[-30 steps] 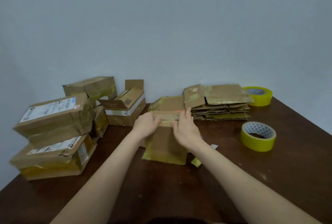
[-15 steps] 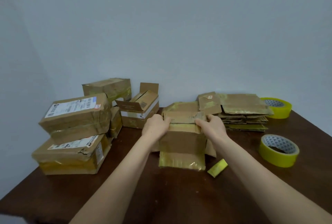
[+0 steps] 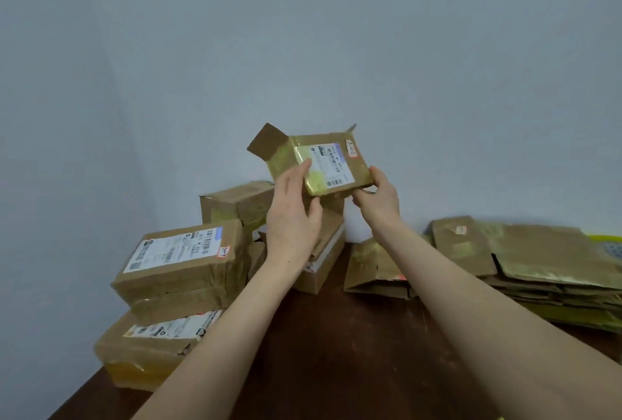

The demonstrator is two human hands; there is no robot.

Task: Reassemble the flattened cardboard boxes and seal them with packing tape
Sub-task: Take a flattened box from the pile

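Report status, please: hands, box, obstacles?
Hands: left hand flat against box side, right hand grips its corner. Box held above table, end flaps open. Nothing blocks hands.

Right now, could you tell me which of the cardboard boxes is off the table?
The small labelled box, gripped in the air by the right hand with the left hand against it; the other boxes rest on the table.

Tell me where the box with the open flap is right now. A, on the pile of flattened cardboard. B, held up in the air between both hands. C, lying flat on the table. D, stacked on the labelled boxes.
B: the box is raised clear of the table, with the left hand against its left side and the right hand gripping its lower right corner.
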